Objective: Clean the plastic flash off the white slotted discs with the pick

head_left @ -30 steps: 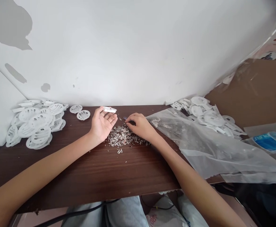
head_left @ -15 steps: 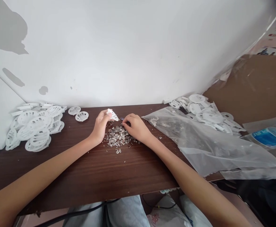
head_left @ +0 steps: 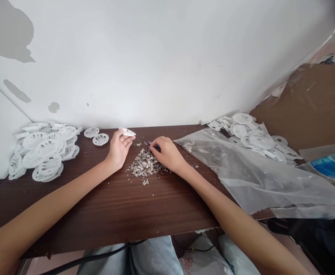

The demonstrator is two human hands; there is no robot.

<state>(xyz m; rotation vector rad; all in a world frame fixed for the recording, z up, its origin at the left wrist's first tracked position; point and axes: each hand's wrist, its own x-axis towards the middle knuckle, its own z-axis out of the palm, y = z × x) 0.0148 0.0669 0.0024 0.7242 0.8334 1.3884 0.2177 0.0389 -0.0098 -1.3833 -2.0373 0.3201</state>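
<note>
My left hand [head_left: 118, 148] lies palm up on the dark wooden table [head_left: 121, 206] and holds a white plastic disc [head_left: 127, 132] at its fingertips. My right hand [head_left: 167, 152] rests on a small heap of tiny metal pieces [head_left: 144, 167], fingers curled in a pinch at the heap's far edge; what they pinch is too small to name. The heap lies between the two hands.
A pile of white slotted discs [head_left: 42, 151] fills the table's left end, with two loose discs [head_left: 96, 136] beside it. A crumpled clear plastic bag [head_left: 259, 175] covers the right side, and more white discs [head_left: 251, 135] lie behind it. A white wall stands close behind.
My left hand lowered the white disc from its raised, tilted position back toward the table and turned palm up. My right hand stayed on the metal heap.
</note>
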